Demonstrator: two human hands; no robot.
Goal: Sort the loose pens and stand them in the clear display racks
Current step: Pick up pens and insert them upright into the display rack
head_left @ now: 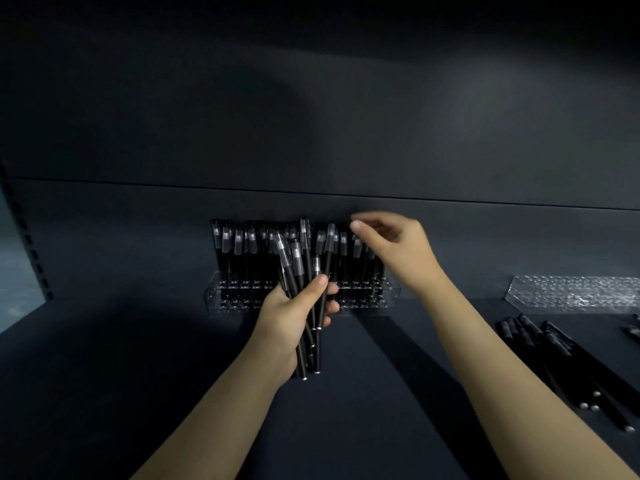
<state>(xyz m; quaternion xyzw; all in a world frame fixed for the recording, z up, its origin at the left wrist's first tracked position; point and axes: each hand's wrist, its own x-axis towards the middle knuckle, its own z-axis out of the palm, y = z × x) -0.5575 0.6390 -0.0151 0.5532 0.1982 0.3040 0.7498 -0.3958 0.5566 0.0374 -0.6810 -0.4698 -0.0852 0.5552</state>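
The left hand point(294, 313) grips a bundle of pens point(300, 268), its fingers point(331, 289) and thumb curled tightly around the black barrels near their middles. The clear caps fan out above the fingers and the metal-tipped ends stick out below the palm. Just behind these fingers stands the clear display rack point(389, 296) on the dark shelf point(138, 348). It is packed with upright pens point(238, 252), caps on top, against the back panel point(311, 98). The bundle crosses in front of the rack's middle, so I cannot tell whether it touches the standing pens. The right hand point(398, 247) hovers over the right end of the rack. Its fingers point(363, 224) reach leftward, loosely extended and a little apart from the thumb, with nothing seen between them. The tips are blurred and sit just above the caps of the rightmost standing pens. Well to the right of those fingers, a second clear rack point(571, 292) sits on the shelf with no pens visible in it. Nearer the person than that rack, a heap of loose pens point(554, 351) lies flat on the shelf, caps pointing away from the person.
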